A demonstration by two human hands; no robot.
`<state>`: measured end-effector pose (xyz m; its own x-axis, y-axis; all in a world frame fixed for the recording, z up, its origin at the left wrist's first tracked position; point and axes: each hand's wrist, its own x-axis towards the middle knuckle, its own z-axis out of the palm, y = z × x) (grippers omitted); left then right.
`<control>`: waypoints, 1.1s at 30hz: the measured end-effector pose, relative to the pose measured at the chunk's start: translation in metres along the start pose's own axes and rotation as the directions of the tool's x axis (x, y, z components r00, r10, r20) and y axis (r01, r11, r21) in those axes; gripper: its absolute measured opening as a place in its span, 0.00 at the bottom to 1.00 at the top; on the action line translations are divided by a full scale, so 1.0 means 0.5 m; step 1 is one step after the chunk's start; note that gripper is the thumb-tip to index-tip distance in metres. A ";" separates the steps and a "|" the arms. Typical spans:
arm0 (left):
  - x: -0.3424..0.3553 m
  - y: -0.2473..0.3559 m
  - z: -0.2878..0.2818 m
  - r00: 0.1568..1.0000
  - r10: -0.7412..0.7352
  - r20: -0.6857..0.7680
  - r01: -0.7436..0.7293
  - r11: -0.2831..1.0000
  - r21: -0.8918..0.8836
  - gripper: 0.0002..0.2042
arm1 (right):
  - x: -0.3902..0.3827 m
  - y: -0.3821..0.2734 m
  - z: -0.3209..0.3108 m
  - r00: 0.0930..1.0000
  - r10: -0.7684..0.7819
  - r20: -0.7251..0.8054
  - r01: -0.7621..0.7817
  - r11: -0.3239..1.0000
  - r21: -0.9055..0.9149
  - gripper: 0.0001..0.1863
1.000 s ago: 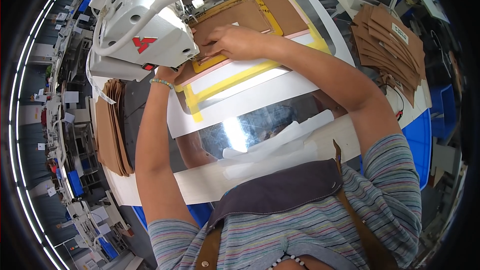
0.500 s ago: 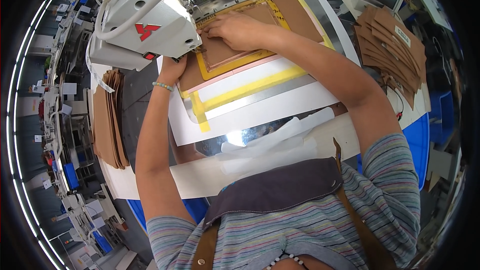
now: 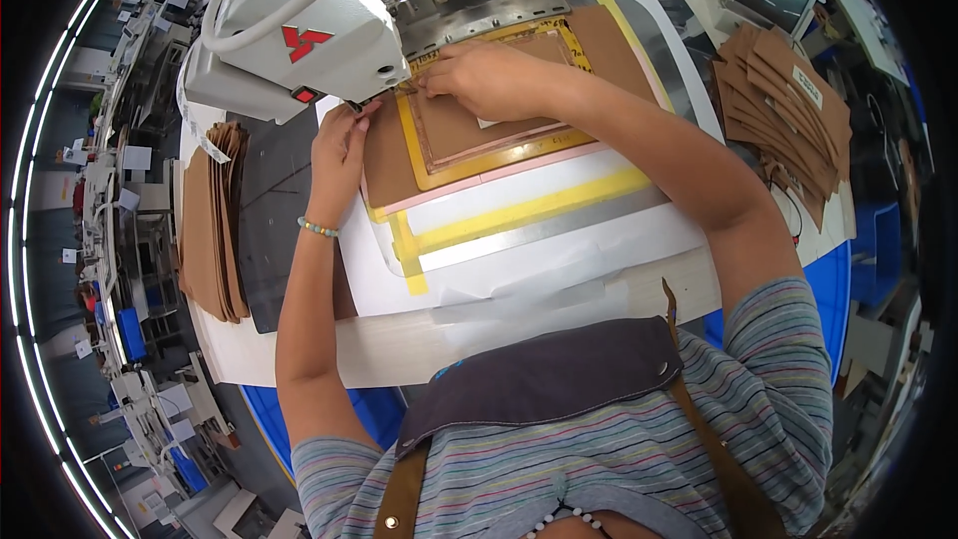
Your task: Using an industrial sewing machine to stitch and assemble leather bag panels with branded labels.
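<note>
A person's bare right hand (image 3: pixel 494 82) is reaching over a yellow rectangular frame (image 3: pixel 499 157), its fingers bending down near the frame's left side; whether they are gripping anything, one cannot tell. The bare left hand (image 3: pixel 337 160), wearing a beaded bracelet (image 3: pixel 318 228), is reaching up just left of the frame, thumb and fingers close together; whether they are pinching something is unclear. A flat brown panel (image 3: pixel 387 160) is lying beneath the frame, showing inside and around it. A white sewing machine head (image 3: pixel 289 60) is looming at the frame's upper left. Yellow tape strips (image 3: pixel 529 212) are running along the frame's near side. Stacked brown pieces are sitting on the pale wooden table (image 3: pixel 394 361), well left and right of the frame.
</note>
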<state>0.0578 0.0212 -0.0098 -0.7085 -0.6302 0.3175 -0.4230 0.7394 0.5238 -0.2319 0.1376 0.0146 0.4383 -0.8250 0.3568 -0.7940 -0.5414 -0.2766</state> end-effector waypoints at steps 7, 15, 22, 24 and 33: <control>-0.042 0.096 -0.013 0.988 0.155 -0.009 -0.155 0.988 0.015 0.12 | -0.039 -0.004 -0.038 0.998 0.024 0.057 -0.022 0.999 -0.035 0.17; -0.038 0.162 -0.002 0.957 0.272 0.102 -0.278 0.959 0.051 0.14 | -0.235 0.008 -0.117 0.915 0.391 0.096 -0.344 0.882 -0.321 0.19; -0.015 0.172 0.057 0.912 0.327 0.250 -0.377 0.906 0.192 0.21 | -0.260 0.006 -0.063 0.979 0.110 -0.173 -0.184 0.842 -0.507 0.21; -0.014 0.172 0.064 0.913 0.299 0.276 -0.364 0.904 0.223 0.23 | -0.259 0.009 -0.062 0.979 0.122 -0.166 -0.191 0.843 -0.502 0.21; -0.015 0.181 0.059 0.908 0.311 0.281 -0.389 0.875 0.289 0.22 | -0.251 0.003 -0.069 0.981 0.168 -0.093 -0.192 0.811 -0.552 0.22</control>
<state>0.0080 0.1000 0.0117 -0.9336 -0.2755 0.2291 -0.2574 0.9605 0.1061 -0.3028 0.2459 -0.0001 0.2572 -0.8856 0.3867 -0.9609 -0.1917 0.2000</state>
